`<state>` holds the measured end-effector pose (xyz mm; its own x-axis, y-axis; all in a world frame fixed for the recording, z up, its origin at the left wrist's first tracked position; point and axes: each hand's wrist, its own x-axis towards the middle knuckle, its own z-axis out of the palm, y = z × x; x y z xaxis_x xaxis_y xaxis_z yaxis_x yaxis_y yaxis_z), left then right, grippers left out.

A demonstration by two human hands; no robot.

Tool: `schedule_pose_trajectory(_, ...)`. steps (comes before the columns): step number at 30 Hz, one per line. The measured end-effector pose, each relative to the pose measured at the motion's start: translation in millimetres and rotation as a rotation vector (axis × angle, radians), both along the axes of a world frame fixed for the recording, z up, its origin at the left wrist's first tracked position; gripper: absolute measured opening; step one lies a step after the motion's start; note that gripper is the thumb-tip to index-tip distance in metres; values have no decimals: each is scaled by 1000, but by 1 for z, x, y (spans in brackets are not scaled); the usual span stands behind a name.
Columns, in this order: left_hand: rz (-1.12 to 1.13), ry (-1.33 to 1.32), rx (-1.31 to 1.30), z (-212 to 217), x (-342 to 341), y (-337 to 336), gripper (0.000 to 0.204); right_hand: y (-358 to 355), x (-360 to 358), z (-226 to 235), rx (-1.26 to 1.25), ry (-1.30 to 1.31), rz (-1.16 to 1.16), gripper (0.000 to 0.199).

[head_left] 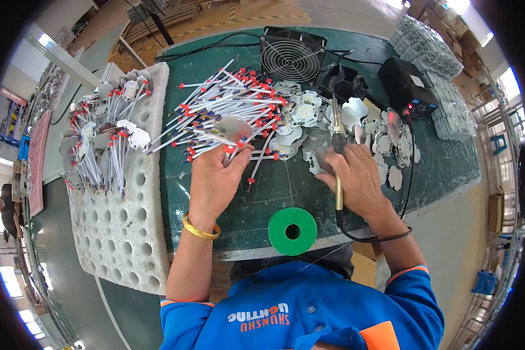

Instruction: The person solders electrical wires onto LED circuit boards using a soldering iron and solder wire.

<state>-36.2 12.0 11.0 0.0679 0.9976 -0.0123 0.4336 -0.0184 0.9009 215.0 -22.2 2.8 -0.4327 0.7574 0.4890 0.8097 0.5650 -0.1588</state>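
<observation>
- Left hand (217, 181): thumb and fingers pinched on a white insulated wire (230, 156) with a red end piece (231, 149); a blurred round grey metal plate (233, 126) sits just beyond the fingertips. Wire-to-plate joint: cannot tell.
- Right hand (361, 181): curled round a slim brass-coloured soldering iron (338, 140); contact with the loose silver metal plates (306, 111) nearby unclear.
- Axis: the iron points away from the body; the grey plate lies left of it, well apart, left hand nearer.
- Green plastic spool (278, 229): near edge of dark green worktop (245, 216).

Wires (230, 109) between foam board (112, 230) and metal plates (305, 112), fan (291, 58) behind, spool (291, 216) in front
</observation>
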Motion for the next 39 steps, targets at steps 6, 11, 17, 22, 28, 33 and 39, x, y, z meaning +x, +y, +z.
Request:
schedule_pose_trajectory(6,-68,163,99,-12,4,1,19,1,4,-7,11,-8,-26,28)
schedule_pose_trajectory(11,-185,268,69,-10,1,1,11,2,-3,-2,-7,-31,-38,27)
schedule_pose_trajectory(17,-430,324,164,-12,-4,-3,20,-2,0,0,22,-28,-67,27)
schedule_pose_trajectory(22,-455,370,181,-17,-4,-4,23,5,2,10,149,-53,-66,27)
schedule_pose_trajectory(28,-531,372,186,-12,-7,2,19,11,4,12,190,-46,-67,28)
schedule_pose_trajectory(33,-534,207,132,-13,-2,-1,14,9,-3,12,264,477,-169,28)
schedule_pose_trajectory(39,-546,70,157,-16,-1,-2,17,8,-19,19,-8,926,-102,26)
